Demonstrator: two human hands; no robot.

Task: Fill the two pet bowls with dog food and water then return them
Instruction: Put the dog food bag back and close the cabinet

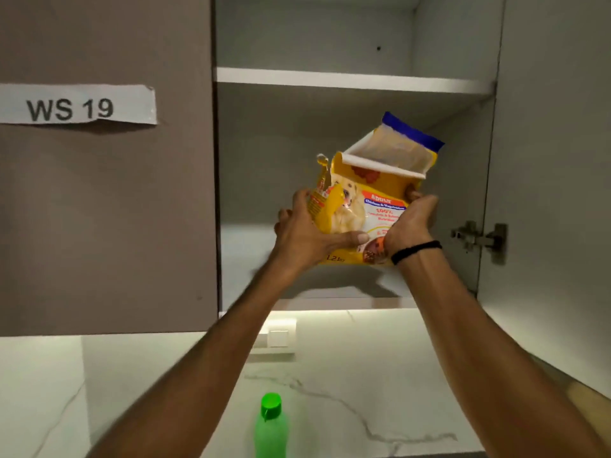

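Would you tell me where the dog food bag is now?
Head view, right of centre: dog food bag held by left hand and right hand at the open cabinet.

The dog food bag (370, 206) is shiny, crinkly plastic. The bottle (270, 428) is smooth green plastic. The cupboard door (105, 209) looks matt, with a paper label (74, 104). The hinge (479, 239) is metal. The wall (330, 375) is smooth marble-like stone.
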